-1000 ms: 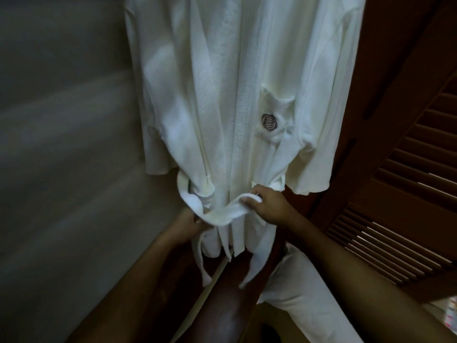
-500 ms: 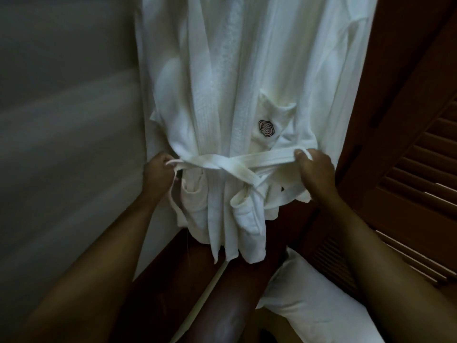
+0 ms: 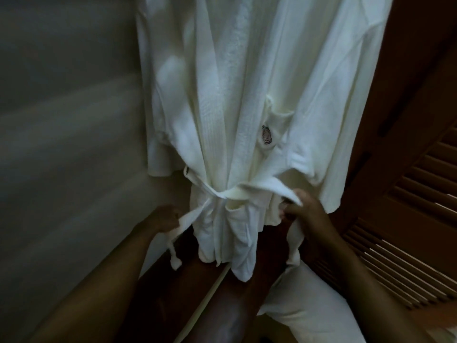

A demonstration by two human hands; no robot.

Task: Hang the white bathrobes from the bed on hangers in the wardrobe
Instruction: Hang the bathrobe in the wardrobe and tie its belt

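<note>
Grey, smooth wall fills the left side, blurred and bare, and leaves open room beside the left arm. The robe hangs in the middle with its long axis vertical. Its collar end runs out of view at the top and its hem points down. It is white with a fine ribbed weave, and its folds fall in long straight pleats. Its left sleeve edge lies close to the wall.

The left hand is curled into a fist round one end of the belt, low and just left of the robe. That end droops from the fist to a small knotted tip. The belt is a flat strip of the same cloth. It wraps the waist, crosses at the front and cinches the robe narrow there.

A chest pocket with a small dark round emblem sits right of the lapels. The right hand grips the belt's other end just under the right sleeve hem, fingers closed on it, and the loose tail hangs below the hand.

Under the hem lies a dark, glossy wooden base, and a soft white bundle rests at lower right. A brown louvred door with slanted slats stands on the right, near the right forearm, so that side is tight.
</note>
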